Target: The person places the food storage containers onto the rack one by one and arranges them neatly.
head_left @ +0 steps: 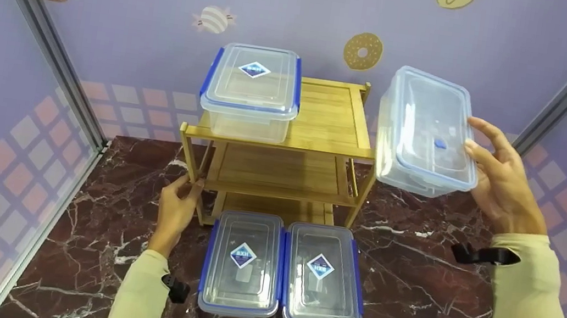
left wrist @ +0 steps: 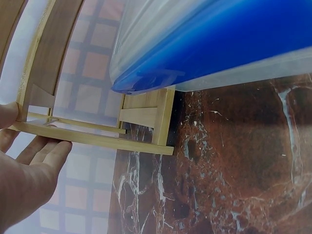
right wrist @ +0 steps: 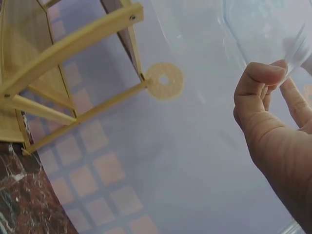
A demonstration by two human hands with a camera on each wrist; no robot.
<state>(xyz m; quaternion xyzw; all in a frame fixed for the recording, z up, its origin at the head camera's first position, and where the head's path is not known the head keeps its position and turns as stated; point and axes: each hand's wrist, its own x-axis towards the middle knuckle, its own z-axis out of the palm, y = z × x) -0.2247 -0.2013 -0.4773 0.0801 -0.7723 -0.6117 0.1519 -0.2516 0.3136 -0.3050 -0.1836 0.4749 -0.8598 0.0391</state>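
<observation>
Two blue-clipped containers [head_left: 240, 291] stand side by side on the marble surface [head_left: 417, 311], directly in front of the wooden shelf [head_left: 332, 110]. A third container [head_left: 253, 91] rests on the shelf's top tier, at its left side. The right hand [head_left: 505, 182] clamps the outer edge of a clear lidded box [head_left: 432, 127], held tilted and raised beside the shelf's right end. From here I cannot tell whether box and shelf touch. The left hand [head_left: 178, 209] grips the shelf's front left post, thumb and fingers on opposite faces.
</observation>
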